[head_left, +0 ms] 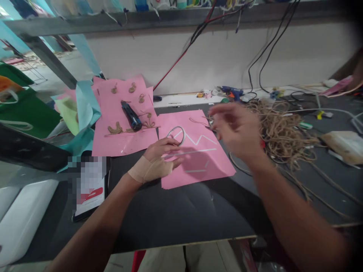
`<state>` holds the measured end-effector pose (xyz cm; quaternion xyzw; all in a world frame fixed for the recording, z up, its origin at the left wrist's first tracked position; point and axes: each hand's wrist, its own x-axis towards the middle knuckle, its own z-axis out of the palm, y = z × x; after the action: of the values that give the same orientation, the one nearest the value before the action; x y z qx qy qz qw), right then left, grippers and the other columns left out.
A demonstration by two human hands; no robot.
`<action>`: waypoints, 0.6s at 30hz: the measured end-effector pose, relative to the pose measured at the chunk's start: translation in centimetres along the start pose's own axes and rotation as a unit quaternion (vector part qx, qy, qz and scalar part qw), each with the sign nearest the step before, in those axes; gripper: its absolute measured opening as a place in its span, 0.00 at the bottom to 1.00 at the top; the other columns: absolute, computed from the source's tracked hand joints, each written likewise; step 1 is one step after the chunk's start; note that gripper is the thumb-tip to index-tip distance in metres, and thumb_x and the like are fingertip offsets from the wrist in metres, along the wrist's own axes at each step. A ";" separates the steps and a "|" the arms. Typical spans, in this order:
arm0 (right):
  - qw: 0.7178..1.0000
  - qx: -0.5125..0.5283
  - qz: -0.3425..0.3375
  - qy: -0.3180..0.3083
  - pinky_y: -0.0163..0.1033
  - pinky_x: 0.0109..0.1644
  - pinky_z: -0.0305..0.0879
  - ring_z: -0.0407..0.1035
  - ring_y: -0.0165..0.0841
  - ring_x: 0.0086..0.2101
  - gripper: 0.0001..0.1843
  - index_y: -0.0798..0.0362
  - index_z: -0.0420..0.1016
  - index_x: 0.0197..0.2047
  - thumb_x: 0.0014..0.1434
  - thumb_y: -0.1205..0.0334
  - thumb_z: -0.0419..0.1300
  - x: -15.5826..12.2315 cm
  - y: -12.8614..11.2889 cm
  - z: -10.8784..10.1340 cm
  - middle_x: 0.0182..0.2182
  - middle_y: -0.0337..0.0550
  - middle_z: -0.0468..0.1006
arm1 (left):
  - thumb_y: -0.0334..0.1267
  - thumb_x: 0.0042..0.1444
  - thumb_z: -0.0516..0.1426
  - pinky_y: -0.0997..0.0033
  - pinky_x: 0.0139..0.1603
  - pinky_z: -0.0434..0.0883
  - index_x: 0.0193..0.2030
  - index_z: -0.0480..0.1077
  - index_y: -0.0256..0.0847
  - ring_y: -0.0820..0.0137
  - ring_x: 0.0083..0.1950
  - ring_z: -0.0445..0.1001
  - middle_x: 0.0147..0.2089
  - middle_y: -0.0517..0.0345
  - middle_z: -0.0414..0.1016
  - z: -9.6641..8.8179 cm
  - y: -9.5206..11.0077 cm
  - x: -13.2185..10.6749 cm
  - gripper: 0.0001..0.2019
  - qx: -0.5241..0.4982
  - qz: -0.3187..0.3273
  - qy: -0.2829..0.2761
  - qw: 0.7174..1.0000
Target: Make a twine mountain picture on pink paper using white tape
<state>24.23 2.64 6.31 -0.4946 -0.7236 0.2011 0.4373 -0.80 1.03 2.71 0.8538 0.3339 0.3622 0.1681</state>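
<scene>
Pink paper (198,160) — one ring (184,136), two hands (154,160) (238,130)

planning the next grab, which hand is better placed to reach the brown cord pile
Likely the right hand: it is raised beside the cord pile, while the left hand is farther off, at the thin ring over the pink paper.

We've got a smooth beige fabric wrap (141,170) round our left hand (159,158) and wrist, bare forearms (98,223), a bare right hand (238,132) that's kinda blurry, plus what looks like pale khaki cloth trousers (167,260) down low.
</scene>
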 end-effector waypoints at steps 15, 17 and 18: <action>0.980 0.151 0.029 -0.127 0.37 0.34 0.72 0.71 0.28 0.30 0.27 0.51 0.63 0.62 0.60 0.60 0.61 -2.5 1.7 4.8 0.47 0.47 0.77 | 0.36 0.57 0.63 0.58 0.55 0.76 0.49 0.75 0.39 0.62 0.53 0.75 0.52 0.45 0.75 1.2 0.2 -0.4 0.13 -0.001 0.033 -0.018 0.999; 0.982 0.151 0.025 -0.113 0.36 0.33 0.70 0.69 0.26 0.28 0.26 0.51 0.65 0.61 0.60 0.61 0.62 -2.6 2.1 5.0 0.44 0.44 0.77 | 0.34 0.55 0.63 0.56 0.55 0.75 0.49 0.75 0.39 0.61 0.54 0.75 0.52 0.45 0.75 1.5 0.0 -0.5 0.14 0.026 0.032 -0.019 0.999; 0.983 0.151 0.024 -0.105 0.35 0.32 0.69 0.69 0.26 0.27 0.25 0.51 0.65 0.60 0.60 0.61 0.62 -2.6 2.2 5.1 0.42 0.43 0.78 | 0.34 0.55 0.63 0.56 0.55 0.75 0.50 0.75 0.39 0.61 0.54 0.75 0.52 0.45 0.75 1.7 -0.1 -0.6 0.15 0.039 0.030 -0.020 0.999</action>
<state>21.50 2.03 0.81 -0.4157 -0.7149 0.3695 0.4238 0.10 0.60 1.26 0.8765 0.3182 0.3369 0.1302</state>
